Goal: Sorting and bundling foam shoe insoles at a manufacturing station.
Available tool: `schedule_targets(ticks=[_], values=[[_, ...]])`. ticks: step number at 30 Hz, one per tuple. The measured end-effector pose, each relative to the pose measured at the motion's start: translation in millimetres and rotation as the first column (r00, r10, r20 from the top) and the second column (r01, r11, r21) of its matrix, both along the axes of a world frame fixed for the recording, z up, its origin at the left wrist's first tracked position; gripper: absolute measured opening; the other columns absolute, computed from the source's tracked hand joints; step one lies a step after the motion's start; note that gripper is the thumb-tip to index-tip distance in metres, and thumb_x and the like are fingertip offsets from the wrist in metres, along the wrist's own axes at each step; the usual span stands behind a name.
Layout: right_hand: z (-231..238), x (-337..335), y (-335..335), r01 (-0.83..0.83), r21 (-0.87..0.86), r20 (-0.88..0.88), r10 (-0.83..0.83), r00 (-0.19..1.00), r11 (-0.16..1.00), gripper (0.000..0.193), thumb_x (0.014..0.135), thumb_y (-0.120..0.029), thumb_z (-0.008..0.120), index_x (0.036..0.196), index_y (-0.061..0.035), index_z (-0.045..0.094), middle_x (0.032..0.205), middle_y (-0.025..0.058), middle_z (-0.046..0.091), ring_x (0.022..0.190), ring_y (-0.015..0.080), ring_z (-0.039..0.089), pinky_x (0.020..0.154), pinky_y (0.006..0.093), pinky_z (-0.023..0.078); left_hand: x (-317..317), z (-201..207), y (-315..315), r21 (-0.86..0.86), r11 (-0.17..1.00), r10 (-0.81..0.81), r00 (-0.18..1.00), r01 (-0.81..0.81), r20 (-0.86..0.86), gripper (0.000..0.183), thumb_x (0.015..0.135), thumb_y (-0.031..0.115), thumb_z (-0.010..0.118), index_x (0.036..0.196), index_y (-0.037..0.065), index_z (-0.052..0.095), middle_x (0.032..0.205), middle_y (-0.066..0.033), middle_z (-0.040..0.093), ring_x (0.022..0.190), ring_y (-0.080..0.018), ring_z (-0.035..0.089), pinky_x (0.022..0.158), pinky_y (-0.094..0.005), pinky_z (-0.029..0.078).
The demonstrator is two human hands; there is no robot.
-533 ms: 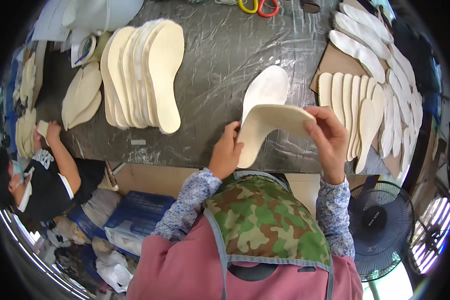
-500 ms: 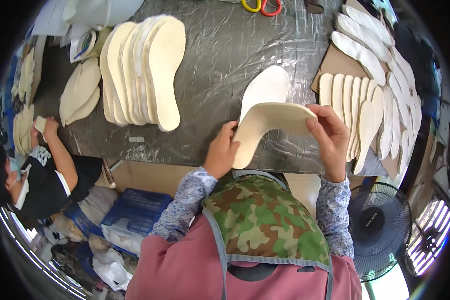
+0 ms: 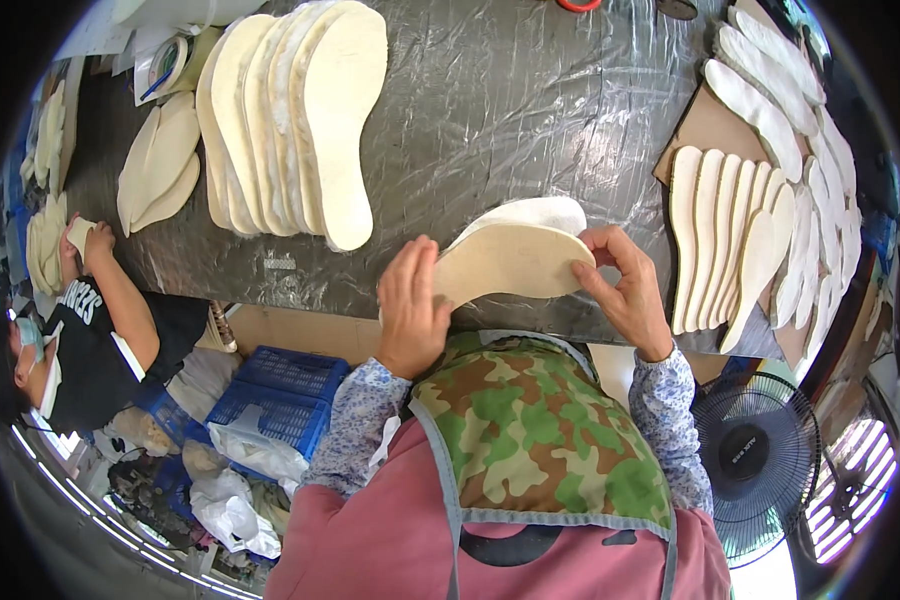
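Cream insole [image 3: 515, 262] is btwn the hands at the near edge of the surface [image 3: 490, 110], lying partly over a white insole [image 3: 535, 211], whose far edge sticks out beyond it. R hand [image 3: 610, 278]: thumb & index nearly closed, pinching the cream one's R end. L hand [image 3: 413, 308]: fingers straight & together over the L end, thumb apart at the near side; can't tell if it grips or just presses, as the hand hides that end.

Step in hand, prob.: lining up cream on white. Next move seems to call for bringing edges flush, esp. the far side, then pressing flat w/o slipping; R pinch likely has to ease off so that end can lie down.

Nearby: cream stack [image 3: 345, 110] to the L, fanned row [image 3: 710, 235] to the R, w/ white pieces [image 3: 760, 105] beyond it.
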State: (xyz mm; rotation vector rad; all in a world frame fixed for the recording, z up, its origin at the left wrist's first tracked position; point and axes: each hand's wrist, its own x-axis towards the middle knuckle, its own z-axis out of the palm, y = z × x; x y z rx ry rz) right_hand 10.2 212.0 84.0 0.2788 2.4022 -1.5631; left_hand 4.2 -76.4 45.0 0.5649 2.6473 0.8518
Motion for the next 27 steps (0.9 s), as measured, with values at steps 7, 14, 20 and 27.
schedule_targets(ticks=[7, 14, 20, 27], values=[[-6, -10, 1, -0.122, -0.074, -0.069, 0.117, 0.991, 0.99, 0.018, 0.087, -0.007, 0.062, 0.103, -0.0029, 0.054, 0.102, 0.0143, 0.064, 0.093, 0.0345, 0.06, 0.085, 0.0391, 0.046, -3, -25, 18, 0.123, 0.99, -0.07, 0.995, 0.061, 0.07, 0.077, 0.081, 0.01, 0.061, 0.147, -0.004, 0.022, 0.149, -0.0203, 0.032, 0.131, -0.0381, 0.036, 0.108, -0.0474, 0.025], [-18, -16, 5, -0.051, 0.205, -0.031, 0.059, 0.998, 0.978, 0.02, 0.087, -0.012, 0.066, 0.102, -0.0043, 0.057, 0.093, 0.0119, 0.064, 0.09, 0.0308, 0.059, 0.08, 0.0402, 0.046, -2, -46, -6, 0.148, 0.968, -0.189, 0.978, 0.2, -0.087, 0.084, 0.08, 0.023, 0.068, 0.146, -0.001, 0.022, 0.151, -0.0275, 0.024, 0.132, -0.0417, 0.036, 0.109, -0.0544, 0.025], [-32, -27, 3, 0.036, 0.098, -0.033, -0.033, 0.999, 0.995, 0.017, 0.086, -0.011, 0.068, 0.097, -0.0019, 0.058, 0.085, 0.0121, 0.066, 0.077, 0.0261, 0.064, 0.069, 0.0347, 0.049, -4, -43, -12, 0.106, 0.951, -0.286, 0.956, 0.291, -0.063, 0.093, 0.075, 0.022, 0.073, 0.147, 0.0, 0.019, 0.151, -0.0298, 0.02, 0.138, -0.0442, 0.028, 0.11, -0.0591, 0.021], [-41, -34, 1, 0.151, 0.068, 0.036, -0.154, 0.987, 0.986, 0.015, 0.085, -0.008, 0.07, 0.093, 0.0015, 0.061, 0.076, 0.0108, 0.068, 0.068, 0.0153, 0.065, 0.064, 0.0279, 0.051, 2, -50, -12, 0.053, 0.961, -0.269, 0.962, 0.271, -0.046, 0.092, 0.074, 0.023, 0.074, 0.147, 0.002, 0.022, 0.151, -0.0279, 0.023, 0.137, -0.0416, 0.031, 0.112, -0.0555, 0.023]])
